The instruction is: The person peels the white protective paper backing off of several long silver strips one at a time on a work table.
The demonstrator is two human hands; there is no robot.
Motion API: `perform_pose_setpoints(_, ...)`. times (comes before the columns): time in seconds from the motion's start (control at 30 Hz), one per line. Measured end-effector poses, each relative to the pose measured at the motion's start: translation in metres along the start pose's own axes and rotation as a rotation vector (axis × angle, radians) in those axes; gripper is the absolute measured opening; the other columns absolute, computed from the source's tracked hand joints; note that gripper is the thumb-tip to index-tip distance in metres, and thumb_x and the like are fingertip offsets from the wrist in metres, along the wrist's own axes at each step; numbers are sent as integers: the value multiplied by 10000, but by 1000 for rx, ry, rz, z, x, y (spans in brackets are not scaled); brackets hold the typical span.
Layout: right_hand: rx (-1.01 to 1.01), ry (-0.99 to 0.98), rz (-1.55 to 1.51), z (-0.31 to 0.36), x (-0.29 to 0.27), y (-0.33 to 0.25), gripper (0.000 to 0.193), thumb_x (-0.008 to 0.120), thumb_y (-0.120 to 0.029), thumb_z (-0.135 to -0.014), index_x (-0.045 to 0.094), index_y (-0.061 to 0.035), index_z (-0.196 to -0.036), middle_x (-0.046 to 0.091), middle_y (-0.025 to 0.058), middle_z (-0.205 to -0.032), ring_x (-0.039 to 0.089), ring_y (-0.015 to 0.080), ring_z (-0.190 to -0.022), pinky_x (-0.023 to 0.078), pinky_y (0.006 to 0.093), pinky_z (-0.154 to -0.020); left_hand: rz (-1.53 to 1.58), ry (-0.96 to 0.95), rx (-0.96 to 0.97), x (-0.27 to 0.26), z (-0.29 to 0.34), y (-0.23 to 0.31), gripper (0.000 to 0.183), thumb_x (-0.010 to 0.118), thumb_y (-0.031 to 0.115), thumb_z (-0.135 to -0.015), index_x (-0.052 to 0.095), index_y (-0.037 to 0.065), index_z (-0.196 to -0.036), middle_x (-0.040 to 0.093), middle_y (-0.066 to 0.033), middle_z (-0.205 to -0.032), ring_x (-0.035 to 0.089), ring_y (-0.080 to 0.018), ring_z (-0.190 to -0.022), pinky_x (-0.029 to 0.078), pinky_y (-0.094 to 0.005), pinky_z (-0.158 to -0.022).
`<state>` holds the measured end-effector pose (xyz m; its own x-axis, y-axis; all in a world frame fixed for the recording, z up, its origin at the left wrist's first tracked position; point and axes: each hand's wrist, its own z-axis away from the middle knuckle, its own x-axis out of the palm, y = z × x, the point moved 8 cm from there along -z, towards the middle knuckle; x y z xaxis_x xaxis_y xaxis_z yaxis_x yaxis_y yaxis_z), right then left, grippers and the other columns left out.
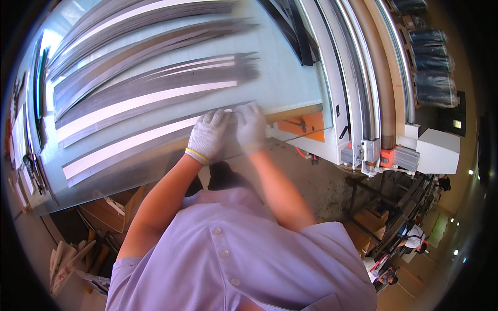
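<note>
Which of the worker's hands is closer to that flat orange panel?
The right hand: it is just left of the orange panel, apart from it. The left hand is farther left, beyond the right hand.

Strips (148, 97) lie in bundles across the worktop (290, 85), one row behind another from its near edge back. The person (270, 243) is at that near edge, left hand (208, 133) and right hand (251, 126) side by side at the right end of the nearest row. Along the worktop's right runs a roller machine (381, 72), packages (433, 62) beyond; cardboard (116, 210) sits below its near-left edge.
</note>
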<state>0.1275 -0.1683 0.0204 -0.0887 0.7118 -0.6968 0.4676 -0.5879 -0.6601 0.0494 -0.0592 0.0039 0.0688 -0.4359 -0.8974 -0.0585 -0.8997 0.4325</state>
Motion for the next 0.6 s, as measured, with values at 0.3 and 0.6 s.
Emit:
perform_pose_setpoints(0.3,-33,-4,82,-2,1,-4,60,683,-77,-830,684,-86,-889,634,107,-946,606,361,-934,506,479,-800,-9,25,0,-1,1,0,553,684,241,-887,567,81,-1404,582,-140,-1295,575,-357,-1178,493,-480,-991)
perform_pose_setpoints(0.6,37,-19,93,-3,5,-1,68,657,-51,-866,675,-80,-924,630,135,-955,596,389,-937,498,482,-833,-2,8,-5,2,1,-1,551,685,238,-885,572,93,-1404,584,-142,-1300,575,-358,-1182,492,-479,-998)
